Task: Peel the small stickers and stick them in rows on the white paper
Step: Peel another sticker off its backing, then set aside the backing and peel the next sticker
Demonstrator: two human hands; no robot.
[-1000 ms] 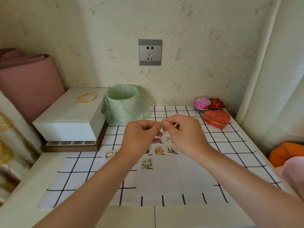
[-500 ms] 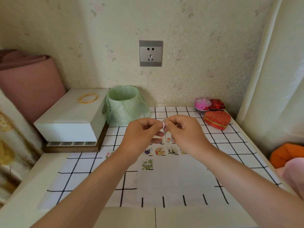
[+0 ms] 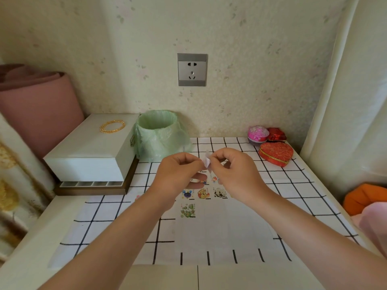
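At the centre of the frame we hold one small sticker (image 3: 207,162) on its backing, lifted clear of the surface, between both hands. The fingers (image 3: 193,163) of our left hand (image 3: 178,174) curl in and pinch its left edge. Our right hand (image 3: 234,172) pinches the right edge, thumb and forefinger narrow on the slip. We judge the step in hand to be the peeling; whether the print has begun to part from its backing is too small to tell.

To do it well, we should grip the backing firmly with one hand, work a nail under a corner, and roll the backing away slowly rather than tug, so the thin print neither creases nor tears. We should touch the glue side only at that corner.

The white paper (image 3: 222,227) lies just below our hands, on the checked cloth (image 3: 109,214). The stuck stickers (image 3: 203,194) already form rows there, and a lone green sticker (image 3: 187,210) starts the lowest row at its left. We judge the next place to be just right of it, edges squared with the one above. The spent backing can go in the green-lined bin (image 3: 159,135), up and left of our hands
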